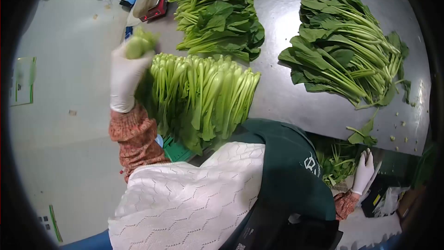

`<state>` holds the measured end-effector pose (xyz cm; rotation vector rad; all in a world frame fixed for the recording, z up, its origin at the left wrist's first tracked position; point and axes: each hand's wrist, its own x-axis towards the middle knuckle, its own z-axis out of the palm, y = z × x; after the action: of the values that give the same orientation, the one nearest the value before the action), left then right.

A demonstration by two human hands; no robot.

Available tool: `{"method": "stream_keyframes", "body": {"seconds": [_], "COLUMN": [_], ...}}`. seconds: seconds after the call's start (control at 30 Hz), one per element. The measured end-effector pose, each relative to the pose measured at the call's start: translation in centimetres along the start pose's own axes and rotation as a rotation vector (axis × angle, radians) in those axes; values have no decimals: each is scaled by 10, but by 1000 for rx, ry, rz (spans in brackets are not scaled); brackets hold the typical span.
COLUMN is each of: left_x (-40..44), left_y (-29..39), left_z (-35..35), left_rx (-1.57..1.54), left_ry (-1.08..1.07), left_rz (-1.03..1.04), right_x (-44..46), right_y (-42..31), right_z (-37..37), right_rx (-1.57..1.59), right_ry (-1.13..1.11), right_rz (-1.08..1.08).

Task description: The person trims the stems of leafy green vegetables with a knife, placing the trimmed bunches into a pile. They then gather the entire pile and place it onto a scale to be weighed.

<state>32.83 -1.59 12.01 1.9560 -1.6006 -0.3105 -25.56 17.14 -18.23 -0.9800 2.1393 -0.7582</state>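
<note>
My left hand (127, 71), in a white glove, is closed around a bunch of leafy greens (140, 45) at the left, its pale stem ends upward and slightly blurred. Beside it, a dense row of green stalks (206, 92) lies along the near table edge, leaves hanging toward my body. At the lower right, my right hand (364, 171), also white-gloved, has its fingers stretched out and nothing visible in them. It is beside loose greens (340, 162) below the table edge.
The metal table (277, 23) bears a leafy pile (217, 14) at the top and another pile (347, 51) at the right. A red scale (157, 4) stands at the upper left. Leaf scraps (363, 134) lie near the front edge. A green crate (177, 150) shows below the stalks.
</note>
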Motion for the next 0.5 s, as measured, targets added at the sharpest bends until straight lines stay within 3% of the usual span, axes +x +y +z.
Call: {"method": "stream_keyframes", "body": {"seconds": [0.1, 0.13, 0.2, 0.27, 0.4, 0.5], "left_x": [2, 2, 3, -7, 0, 8], "left_y": [-67, -87, -157, -149, -168, -135], "left_z": [9, 14, 37, 61, 55, 42], "left_rx": [134, 221, 386, 424, 361, 483], "left_ry": [-42, -72, 26, 139, 135, 155], "left_rz": [-105, -232, -94, -122, -90, 16], "right_x": [1, 2, 4, 4, 2, -5], "right_y": [-8, -10, -13, -20, -15, -30], "right_z": [4, 6, 6, 7, 5, 7], "right_rx": [-1, -27, -81, -102, -98, -143], "right_ry": [2, 0, 2, 2, 21, -6], "right_rz": [-22, -37, -67, -60, -58, -44]}}
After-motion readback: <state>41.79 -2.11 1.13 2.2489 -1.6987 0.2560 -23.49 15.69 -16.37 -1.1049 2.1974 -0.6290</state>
